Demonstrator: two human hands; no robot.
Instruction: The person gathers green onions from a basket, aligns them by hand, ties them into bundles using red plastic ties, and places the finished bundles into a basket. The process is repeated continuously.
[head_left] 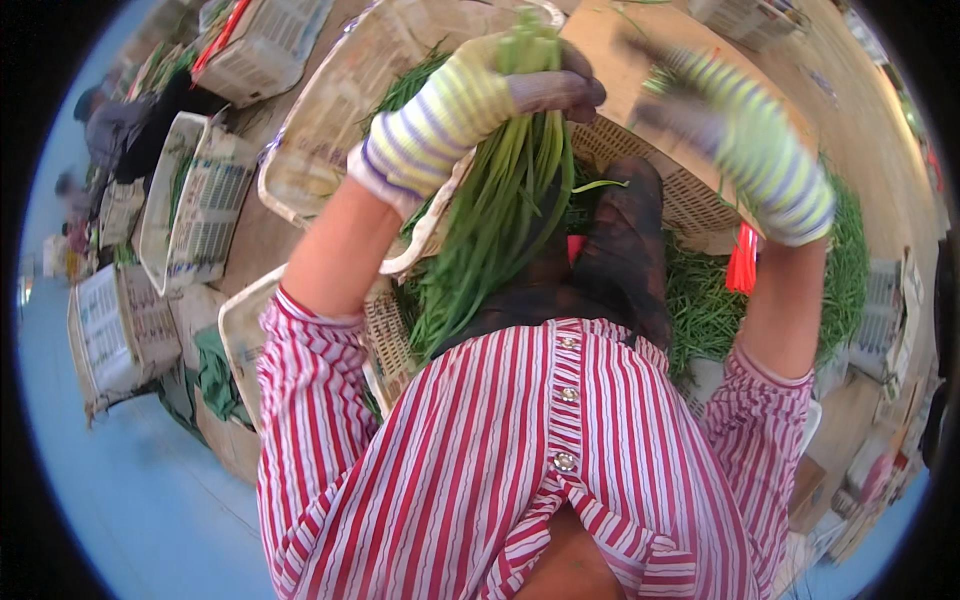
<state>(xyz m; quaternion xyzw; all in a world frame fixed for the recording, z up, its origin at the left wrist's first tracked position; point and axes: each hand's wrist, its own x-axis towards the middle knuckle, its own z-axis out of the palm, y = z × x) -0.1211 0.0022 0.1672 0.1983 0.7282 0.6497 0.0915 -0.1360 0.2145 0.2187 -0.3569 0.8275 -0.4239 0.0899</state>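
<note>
green stalk bundle point(495, 205): gripped in left hand, ends upward

the left hand point(480, 90), in a striped glove, is closed around the bundle near its pale ends. the pale ends project above the fist; the long green leaves hang below it, fanning toward the person's lap. one loose leaf point(604, 185) sticks out from the bundle, below and to the right of the left hand.

the right hand point(715, 110), in a matching glove, is raised apart from the bundle, over a tan board point(605, 45). its fingers are blurred by motion. green bits show near the fingertips; whether they are held cannot be told.

a white basket point(310, 95) stands beyond and to the left of the left hand, with green stalks point(418, 82) inside it. a second basket point(245, 330) is located below the left hand, beside the left forearm. a tan perforated crate point(690, 200) shows under the board, below the right hand. red strips point(742, 260) hang just to the left of the right wrist, and a heap of green stalks point(705, 310) lies below the right hand. well to the left of the left hand, a co-worker point(130, 130) is positioned near further crates point(212, 205).
</note>
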